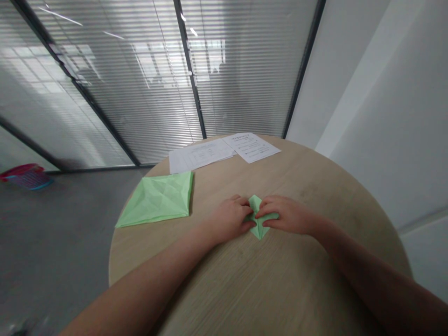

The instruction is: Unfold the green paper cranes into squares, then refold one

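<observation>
A creased green sheet (157, 199) lies flat on the left of the round worktop (280, 280). Near its middle, the left hand (233, 217) and right hand (287, 214), fingers curled, pinch a small folded green paper (259, 229) from either side, pressing it down.

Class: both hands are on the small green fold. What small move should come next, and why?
Probably press the crease flat: the left hand and right hand already pinch the green fold against the table, its tip poking out between them.
</observation>
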The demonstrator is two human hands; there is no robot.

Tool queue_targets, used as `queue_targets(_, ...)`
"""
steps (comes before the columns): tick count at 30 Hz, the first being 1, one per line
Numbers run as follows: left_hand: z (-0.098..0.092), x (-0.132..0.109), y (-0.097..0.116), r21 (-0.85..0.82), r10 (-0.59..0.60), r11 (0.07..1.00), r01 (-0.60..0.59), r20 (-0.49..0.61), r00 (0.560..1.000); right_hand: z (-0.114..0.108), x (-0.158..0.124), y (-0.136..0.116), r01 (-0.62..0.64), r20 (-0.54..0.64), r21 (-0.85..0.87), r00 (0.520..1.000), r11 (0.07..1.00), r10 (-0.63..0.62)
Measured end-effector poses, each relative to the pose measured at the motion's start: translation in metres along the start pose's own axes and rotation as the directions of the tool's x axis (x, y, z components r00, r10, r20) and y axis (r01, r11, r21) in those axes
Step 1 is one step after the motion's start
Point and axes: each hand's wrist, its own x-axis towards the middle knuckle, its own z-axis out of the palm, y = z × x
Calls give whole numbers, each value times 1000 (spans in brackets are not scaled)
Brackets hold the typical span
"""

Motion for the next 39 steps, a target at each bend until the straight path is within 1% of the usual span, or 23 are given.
queue_targets(4, 0, -1, -2, -9, -10, 1000, 10, 5, 1000, -1, 0, -2, 37, 29, -7, 999, 999, -37)
queue_targets(12, -7, -3, -10, -97, 72, 993, -68, 42, 997, 2, 5, -9, 27, 13, -104, 1000, 994, -26)
queue_targets(16, -8, -3, -11, -115, 77, 991, -73, 37, 996, 4, 7, -14, 51, 24, -142, 999, 989, -48)
queue_targets(22, -7, -3, -11, -122, 86, 989, -83, 22, 996, 6, 6, -13, 56, 17, -196, 998, 979, -54)
queue_targets(32, -8, -3, -9, -141, 67, 988, -65, 8, 998, 4, 7, -14, 74, 52, -214, 997, 974, -65)
queue_targets(35, -7, -2, -5, -95, 29, 995, -29, 1, 1000, 4, 7, -15, 71, 54, -200, 997, 977, -61)
queue_targets(39, -5, -1, 2, -22, -34, 999, 35, 24, 999, 4, 7, -17, 34, 45, -204, 999, 978, -25)
